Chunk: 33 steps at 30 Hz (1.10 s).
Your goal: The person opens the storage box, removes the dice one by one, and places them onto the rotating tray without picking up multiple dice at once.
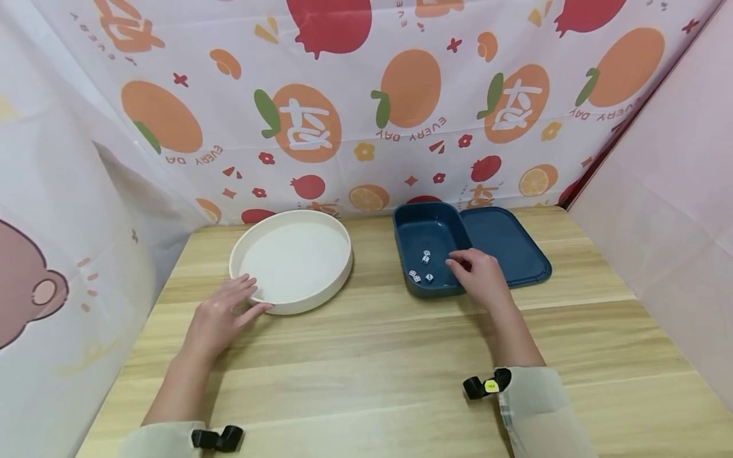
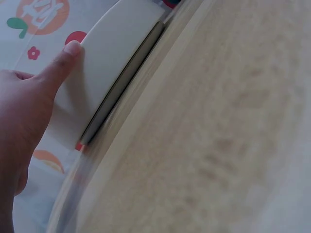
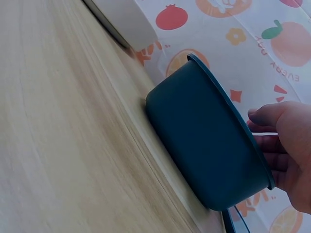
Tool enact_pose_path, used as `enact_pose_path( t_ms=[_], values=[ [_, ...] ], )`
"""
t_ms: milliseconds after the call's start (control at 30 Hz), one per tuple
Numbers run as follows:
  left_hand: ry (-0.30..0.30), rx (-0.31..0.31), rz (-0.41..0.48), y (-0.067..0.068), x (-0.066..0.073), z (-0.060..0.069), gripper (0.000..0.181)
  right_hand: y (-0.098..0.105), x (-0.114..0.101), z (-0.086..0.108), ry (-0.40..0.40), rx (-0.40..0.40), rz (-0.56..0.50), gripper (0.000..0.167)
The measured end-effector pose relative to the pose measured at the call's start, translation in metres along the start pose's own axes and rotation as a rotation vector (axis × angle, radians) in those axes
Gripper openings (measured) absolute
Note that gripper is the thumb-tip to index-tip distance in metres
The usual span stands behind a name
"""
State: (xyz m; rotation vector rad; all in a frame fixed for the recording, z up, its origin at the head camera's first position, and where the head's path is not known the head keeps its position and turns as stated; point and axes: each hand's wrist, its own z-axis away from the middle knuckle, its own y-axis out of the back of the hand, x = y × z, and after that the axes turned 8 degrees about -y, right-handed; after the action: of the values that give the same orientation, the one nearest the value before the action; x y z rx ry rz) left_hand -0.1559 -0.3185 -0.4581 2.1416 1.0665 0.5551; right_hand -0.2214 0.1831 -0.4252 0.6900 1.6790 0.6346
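Observation:
A round cream tray (image 1: 294, 254) with a raised rim sits on the left of the table. My left hand (image 1: 220, 316) touches its near-left rim, fingers fairly straight and the thumb (image 2: 65, 56) against the outer wall. On the right stands a dark blue rectangular box (image 1: 433, 230), with several small white dice (image 1: 426, 257) on its floor. Above the box's right edge is my right hand (image 1: 481, 275), its fingers loosely bent and the thumb close to the index finger. I see nothing between those fingertips; the wall hides part of the fingers in the right wrist view.
A flat dark blue lid (image 1: 506, 245) lies just right of the box. The wooden table (image 1: 343, 381) ends at a fruit-printed cloth (image 1: 361, 127) behind, with pale cloths to the left and right. Black wrist devices (image 1: 217, 439) are strapped at both sleeves.

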Motion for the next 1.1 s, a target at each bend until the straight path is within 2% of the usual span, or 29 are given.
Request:
enact_pose_path(
  t_ms=[167, 333, 533, 633, 867, 1100],
  values=[
    [-0.035, 0.055, 0.025, -0.005, 0.0, -0.001, 0.051, -0.004, -0.003, 0.0, -0.027, -0.083, 0.044, 0.027],
    [-0.028, 0.068, 0.026, -0.011, 0.002, -0.002, 0.051, -0.006, -0.01, -0.004, -0.063, -0.213, 0.146, 0.026],
    [-0.007, 0.078, 0.016, -0.008, 0.001, 0.001, 0.052, -0.01, -0.024, -0.025, -0.132, -0.409, 0.212, 0.022],
    [-0.007, 0.085, 0.022, -0.007, 0.0, 0.002, 0.051, -0.013, -0.026, -0.035, -0.129, -0.484, 0.248, 0.02],
    [-0.008, 0.114, 0.042, -0.007, 0.0, 0.004, 0.047, -0.015, -0.029, -0.045, -0.106, -0.59, 0.262, 0.024],
    [0.005, 0.087, 0.032, -0.007, -0.001, 0.002, 0.049, -0.02, -0.03, -0.051, -0.152, -0.626, 0.274, 0.021]
  ],
)
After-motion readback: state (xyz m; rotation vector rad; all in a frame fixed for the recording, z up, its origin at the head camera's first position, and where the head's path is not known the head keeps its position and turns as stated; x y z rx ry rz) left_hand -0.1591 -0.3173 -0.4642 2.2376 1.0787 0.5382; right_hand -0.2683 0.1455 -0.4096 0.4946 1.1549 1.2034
